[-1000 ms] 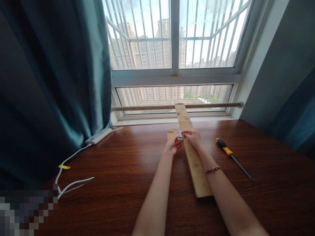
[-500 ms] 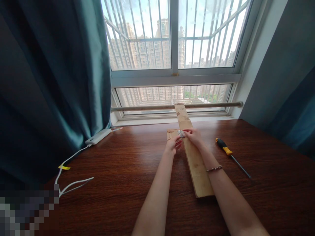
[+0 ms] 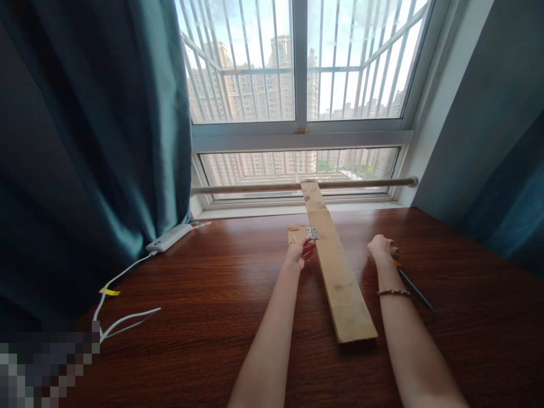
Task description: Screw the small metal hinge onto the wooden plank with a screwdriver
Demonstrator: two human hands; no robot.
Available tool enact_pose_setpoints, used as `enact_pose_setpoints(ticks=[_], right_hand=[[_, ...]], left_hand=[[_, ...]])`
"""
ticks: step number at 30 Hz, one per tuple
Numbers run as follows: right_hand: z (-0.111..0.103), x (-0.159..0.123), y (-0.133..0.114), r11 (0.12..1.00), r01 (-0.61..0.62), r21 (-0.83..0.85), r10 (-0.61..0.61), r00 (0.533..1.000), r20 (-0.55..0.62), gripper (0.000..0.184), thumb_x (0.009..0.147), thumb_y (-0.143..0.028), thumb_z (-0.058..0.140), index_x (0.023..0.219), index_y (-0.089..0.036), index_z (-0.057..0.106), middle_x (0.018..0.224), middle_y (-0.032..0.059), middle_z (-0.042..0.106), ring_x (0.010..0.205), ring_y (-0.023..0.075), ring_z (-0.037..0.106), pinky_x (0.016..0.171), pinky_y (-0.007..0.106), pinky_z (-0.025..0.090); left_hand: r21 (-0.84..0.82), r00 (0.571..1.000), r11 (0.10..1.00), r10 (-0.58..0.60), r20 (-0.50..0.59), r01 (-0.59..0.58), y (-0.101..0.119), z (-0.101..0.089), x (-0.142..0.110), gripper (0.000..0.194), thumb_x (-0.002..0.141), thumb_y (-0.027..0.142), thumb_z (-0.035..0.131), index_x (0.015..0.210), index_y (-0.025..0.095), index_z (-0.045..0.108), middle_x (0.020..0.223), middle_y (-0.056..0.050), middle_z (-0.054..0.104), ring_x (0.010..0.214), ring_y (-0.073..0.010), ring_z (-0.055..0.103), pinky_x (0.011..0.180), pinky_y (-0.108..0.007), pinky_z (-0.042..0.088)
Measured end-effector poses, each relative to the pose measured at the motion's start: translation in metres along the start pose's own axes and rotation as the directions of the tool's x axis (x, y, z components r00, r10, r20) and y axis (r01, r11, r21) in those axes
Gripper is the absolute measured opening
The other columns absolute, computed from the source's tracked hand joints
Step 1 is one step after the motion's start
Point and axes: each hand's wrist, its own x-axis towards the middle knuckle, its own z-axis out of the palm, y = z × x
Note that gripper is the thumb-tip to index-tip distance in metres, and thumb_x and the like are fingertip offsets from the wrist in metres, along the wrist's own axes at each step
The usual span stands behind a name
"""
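A long wooden board (image 3: 340, 272) lies lengthwise on the table, its far end reaching the window bar. A short wooden piece (image 3: 296, 233) sits against its left side. Across the seam between the two lies a small metal hinge (image 3: 313, 233). My left hand (image 3: 298, 251) pinches at the hinge's near edge, thumb on top, other fingers partly hidden below and beside the board. To the right of the board, my right hand (image 3: 383, 247) is closed around the handle of a screwdriver (image 3: 415, 288). The shaft points toward me and to the right; the handle is mostly covered.
At the table's left back rests a white power strip (image 3: 170, 238) with a white cable (image 3: 123, 273) running toward me. A yellow tag (image 3: 109, 292) hangs on the cable. A dark curtain (image 3: 140, 113) borders the left, and a metal bar (image 3: 365, 183) crosses before the window.
My right hand has left the hinge, moved right and closed over the screwdriver's handle. My left hand has stayed at the hinge. The boards lie as before.
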Motion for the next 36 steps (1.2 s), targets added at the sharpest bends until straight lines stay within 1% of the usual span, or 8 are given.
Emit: enact_pose_setpoints(ticks=[6, 14, 20, 23, 25, 28, 32, 36], right_hand=[[0.004, 0.0, 0.006, 0.991, -0.131, 0.009, 0.131, 0.991, -0.017, 0.04, 0.078, -0.022, 0.057, 0.115, -0.008, 0.062, 0.12, 0.0338, 0.048, 0.115, 0.0444, 0.046, 0.083, 0.062, 0.038], [0.0, -0.003, 0.007, 0.995, -0.03, 0.091, 0.03, 0.999, -0.008, 0.024, 0.078, -0.03, 0.06, 0.091, -0.013, 0.069, 0.108, 0.0289, 0.058, 0.106, 0.0411, 0.054, 0.082, 0.061, 0.037], [-0.034, 0.031, -0.019, 0.944, 0.156, 0.29, -0.148, 0.988, -0.049, 0.022, 0.066, -0.02, 0.073, 0.086, -0.013, 0.066, 0.083, 0.0128, 0.065, 0.089, 0.0282, 0.063, 0.075, 0.039, 0.049], [-0.055, 0.034, -0.038, 0.581, 0.284, 0.763, -0.239, 0.955, -0.174, 0.029, 0.057, -0.026, 0.08, 0.075, -0.012, 0.063, 0.068, 0.0043, 0.06, 0.067, 0.02, 0.061, 0.058, 0.03, 0.051], [-0.067, 0.026, -0.047, 0.332, 0.337, 0.881, -0.186, 0.939, -0.29, 0.034, 0.054, -0.032, 0.082, 0.071, -0.013, 0.061, 0.063, -0.0006, 0.057, 0.057, 0.0133, 0.056, 0.049, 0.023, 0.047], [-0.077, 0.012, -0.055, 0.26, 0.332, 0.907, -0.046, 0.942, -0.332, 0.041, 0.055, -0.044, 0.081, 0.071, -0.014, 0.059, 0.058, -0.0035, 0.054, 0.044, 0.0077, 0.048, 0.036, 0.018, 0.037], [-0.073, 0.002, -0.057, 0.172, 0.091, 0.981, -0.131, 0.989, -0.069, 0.043, 0.064, -0.053, 0.074, 0.078, -0.015, 0.059, 0.058, -0.0023, 0.059, 0.038, 0.0064, 0.049, 0.033, 0.016, 0.038], [-0.043, -0.004, -0.055, -0.011, -0.175, 0.985, -0.224, 0.96, 0.168, 0.036, 0.071, -0.049, 0.072, 0.078, -0.017, 0.056, 0.064, -0.001, 0.065, 0.05, 0.0086, 0.06, 0.046, 0.016, 0.051]], left_hand=[[-0.055, 0.998, 0.998, 0.028, 0.063, -0.025, -0.009, -0.006, 0.009, 0.017, 0.069, 0.024, 0.071, 0.079, 0.015, 0.06, 0.071, -0.001, 0.064, 0.059, -0.0109, 0.06, 0.057, -0.023, 0.045], [-0.117, 0.975, 0.99, 0.102, 0.198, -0.08, -0.025, -0.01, 0.017, 0.024, 0.069, 0.032, 0.07, 0.085, 0.016, 0.062, 0.081, -0.004, 0.067, 0.067, -0.0111, 0.061, 0.06, -0.021, 0.045], [-0.1, 0.966, 0.989, 0.127, 0.223, -0.107, -0.025, -0.01, 0.021, 0.024, 0.068, 0.032, 0.068, 0.085, 0.016, 0.063, 0.084, -0.005, 0.067, 0.067, -0.0119, 0.061, 0.059, -0.023, 0.046], [-0.076, 0.963, 0.988, 0.146, 0.228, -0.132, -0.026, -0.011, 0.022, 0.025, 0.069, 0.032, 0.067, 0.089, 0.016, 0.064, 0.09, -0.006, 0.068, 0.069, -0.0123, 0.061, 0.06, -0.023, 0.047], [-0.061, 0.965, 0.989, 0.147, 0.217, -0.137, -0.026, -0.01, 0.021, 0.024, 0.07, 0.032, 0.066, 0.089, 0.017, 0.064, 0.091, -0.006, 0.068, 0.069, -0.0122, 0.061, 0.06, -0.022, 0.046], [-0.058, 0.971, 0.989, 0.142, 0.194, -0.133, -0.026, -0.008, 0.02, 0.024, 0.071, 0.033, 0.065, 0.087, 0.016, 0.064, 0.088, -0.006, 0.068, 0.067, -0.0119, 0.06, 0.057, -0.022, 0.045], [-0.063, 0.97, 0.987, 0.154, 0.186, -0.145, -0.027, -0.007, 0.022, 0.022, 0.073, 0.034, 0.064, 0.085, 0.016, 0.064, 0.084, -0.005, 0.067, 0.065, -0.0114, 0.059, 0.056, -0.022, 0.045], [-0.057, 0.968, 0.986, 0.165, 0.189, -0.157, -0.029, -0.009, 0.027, 0.022, 0.073, 0.034, 0.063, 0.086, 0.016, 0.065, 0.084, -0.005, 0.067, 0.065, -0.0114, 0.06, 0.056, -0.022, 0.044]])
